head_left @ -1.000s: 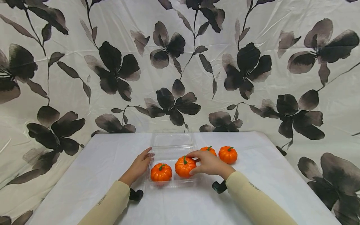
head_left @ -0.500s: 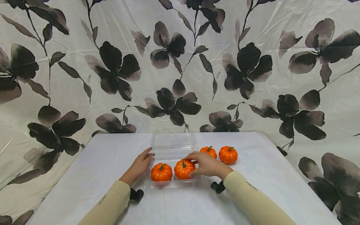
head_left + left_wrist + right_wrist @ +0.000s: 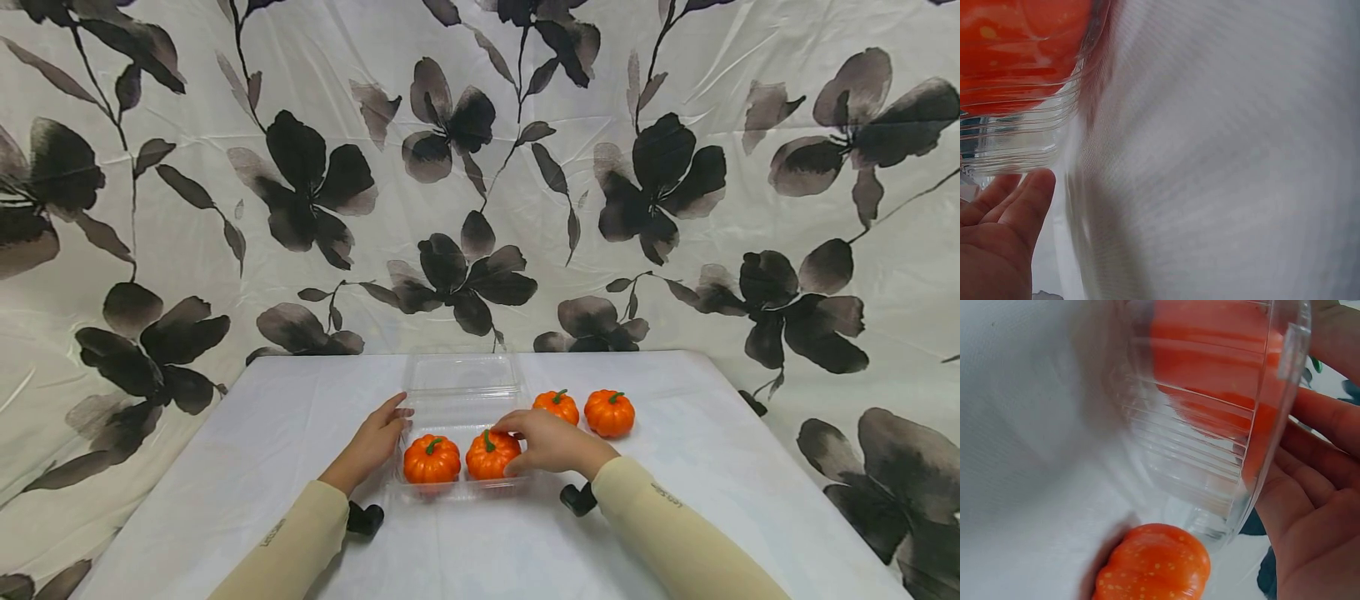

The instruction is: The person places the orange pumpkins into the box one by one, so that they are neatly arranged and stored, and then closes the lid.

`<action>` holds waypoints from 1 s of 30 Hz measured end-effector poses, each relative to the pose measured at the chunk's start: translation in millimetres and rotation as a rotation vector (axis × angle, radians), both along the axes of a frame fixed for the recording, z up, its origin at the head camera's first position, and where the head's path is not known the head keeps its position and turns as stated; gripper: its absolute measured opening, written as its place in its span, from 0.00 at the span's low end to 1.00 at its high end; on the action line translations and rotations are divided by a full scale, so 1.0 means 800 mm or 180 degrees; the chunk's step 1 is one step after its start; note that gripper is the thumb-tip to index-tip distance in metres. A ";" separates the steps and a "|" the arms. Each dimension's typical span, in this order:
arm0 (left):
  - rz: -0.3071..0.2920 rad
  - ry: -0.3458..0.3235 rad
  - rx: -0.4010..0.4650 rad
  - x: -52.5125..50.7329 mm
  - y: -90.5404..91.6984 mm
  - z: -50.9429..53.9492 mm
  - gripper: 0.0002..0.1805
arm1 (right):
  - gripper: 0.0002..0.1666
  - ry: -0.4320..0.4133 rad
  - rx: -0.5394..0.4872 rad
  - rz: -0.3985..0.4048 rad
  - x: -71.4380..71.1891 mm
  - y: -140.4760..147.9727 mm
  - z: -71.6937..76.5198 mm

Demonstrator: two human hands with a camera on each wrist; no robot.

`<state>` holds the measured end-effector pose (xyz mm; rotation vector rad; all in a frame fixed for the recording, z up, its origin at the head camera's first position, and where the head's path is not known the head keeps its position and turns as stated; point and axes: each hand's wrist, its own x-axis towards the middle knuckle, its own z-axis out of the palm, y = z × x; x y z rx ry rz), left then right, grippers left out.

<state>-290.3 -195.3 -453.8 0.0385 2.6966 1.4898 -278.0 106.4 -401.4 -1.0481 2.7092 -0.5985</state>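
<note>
A clear plastic clamshell box stands on the table, its lid laid back behind it. Inside, one small orange pumpkin sits on the left. My right hand holds a second pumpkin low in the right half, with thumb and fingers round it. The right wrist view shows this pumpkin through the box's ribbed wall. My left hand rests at the box's left side. In the left wrist view its fingertips touch the ribbed wall, the fingers fairly straight.
Two more pumpkins stand on the white cloth to the right, one partly behind my right hand and one farther right. The white-covered table ends at a floral curtain.
My right hand has lowered the second pumpkin slightly into the box's right half. My left hand has stayed at the box's left side.
</note>
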 end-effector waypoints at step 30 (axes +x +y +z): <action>-0.0004 -0.0025 -0.0001 0.002 0.001 0.004 0.31 | 0.31 -0.0077 0.0160 -0.0051 0.000 -0.007 0.008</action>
